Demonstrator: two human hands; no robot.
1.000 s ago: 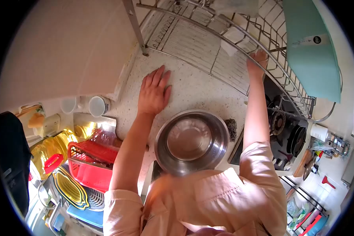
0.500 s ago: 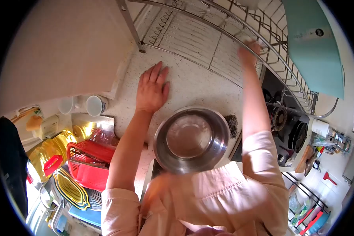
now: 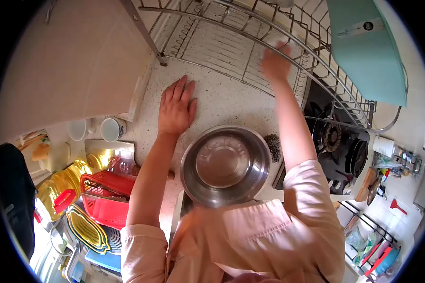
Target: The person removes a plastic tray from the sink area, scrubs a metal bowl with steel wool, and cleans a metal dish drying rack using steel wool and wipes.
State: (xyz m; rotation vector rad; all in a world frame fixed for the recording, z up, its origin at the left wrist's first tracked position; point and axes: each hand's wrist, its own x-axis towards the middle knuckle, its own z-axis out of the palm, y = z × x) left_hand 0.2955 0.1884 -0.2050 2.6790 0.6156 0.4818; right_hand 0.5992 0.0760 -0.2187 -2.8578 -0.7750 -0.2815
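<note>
Spanning part of the pale tabletop [image 3: 222, 111], the curved wire rack [image 3: 316, 58] crosses in front of the blurred right hand [image 3: 276, 65]; whether its fingers are open or grip something, I cannot tell. The shirt [image 3: 264, 226] hides the steel basin's [image 3: 224, 162] near edge. The left hand [image 3: 174, 114] lies flat, fingers slightly spread, empty, near a dark, indistinct clump [image 3: 273, 147] beside the basin.
</note>
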